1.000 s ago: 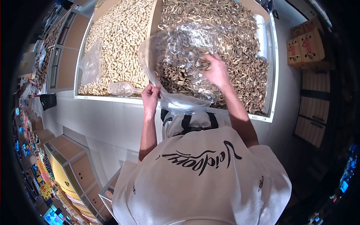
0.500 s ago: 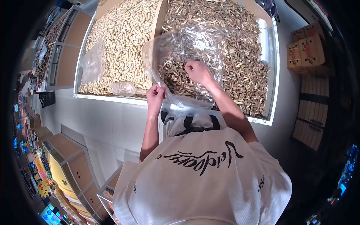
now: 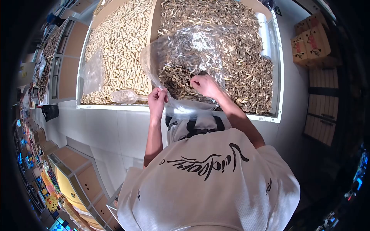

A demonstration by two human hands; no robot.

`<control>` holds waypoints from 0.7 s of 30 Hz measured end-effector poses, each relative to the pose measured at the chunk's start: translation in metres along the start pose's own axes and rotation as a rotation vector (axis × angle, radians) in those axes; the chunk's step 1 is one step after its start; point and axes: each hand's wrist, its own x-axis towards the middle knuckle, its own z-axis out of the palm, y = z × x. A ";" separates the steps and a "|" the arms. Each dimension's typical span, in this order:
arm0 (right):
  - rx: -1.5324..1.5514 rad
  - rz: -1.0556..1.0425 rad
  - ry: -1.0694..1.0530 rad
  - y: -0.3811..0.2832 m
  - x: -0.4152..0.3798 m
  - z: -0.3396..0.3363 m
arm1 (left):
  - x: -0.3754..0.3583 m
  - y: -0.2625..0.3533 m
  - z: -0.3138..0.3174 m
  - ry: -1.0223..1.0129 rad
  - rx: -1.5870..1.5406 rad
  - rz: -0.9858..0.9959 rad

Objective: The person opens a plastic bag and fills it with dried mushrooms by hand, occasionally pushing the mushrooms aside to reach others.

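Observation:
My left hand [image 3: 157, 101] pinches the near left edge of a clear plastic bag [image 3: 151, 61] at the front rim of the bin. The bag is spread over a heap of dried brown strips [image 3: 246, 73], which look like dried mushrooms or vegetables. Over the bag's opening, my right hand [image 3: 206, 85] has its fingers closed. A dark piece shows by its knuckles; whether the fingers hold anything is hard to make out. Strips lie beneath that hand, and the clear film makes it hard to tell which are inside the bag.
Left of a wooden divider [image 3: 153, 21] lie peanuts in shells [image 3: 119, 46], with a clear scoop [image 3: 125, 96] and another plastic bag [image 3: 93, 73] on them. A white plastic roll [image 3: 263, 36] rests at the right wall. Cardboard boxes [image 3: 311, 44] stand beyond, right.
My right hand has moved slightly nearer and lower over the bag, its fingers still closed. The left hand keeps its pinch on the bag's edge. The camera view has shifted a little.

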 end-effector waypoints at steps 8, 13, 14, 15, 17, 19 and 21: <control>0.054 -0.021 -0.041 0.021 -0.027 0.012 | -0.002 0.002 0.002 0.002 0.036 -0.008; 0.077 0.029 -0.083 0.027 -0.042 0.008 | -0.003 0.005 0.009 -0.002 0.009 -0.011; 0.090 0.062 -0.110 0.027 -0.044 0.004 | -0.004 0.006 0.010 -0.001 0.011 -0.020; 0.104 0.093 -0.137 0.029 -0.047 0.001 | -0.004 0.006 0.011 0.000 0.023 -0.024; 0.046 0.029 -0.065 0.039 -0.057 -0.007 | -0.003 0.007 0.012 0.002 0.035 -0.022; 0.141 0.016 0.139 0.046 -0.068 -0.015 | -0.002 0.005 0.010 0.010 0.041 -0.018; 0.005 0.147 0.266 0.064 -0.078 -0.031 | -0.002 0.003 0.008 0.022 0.055 -0.014</control>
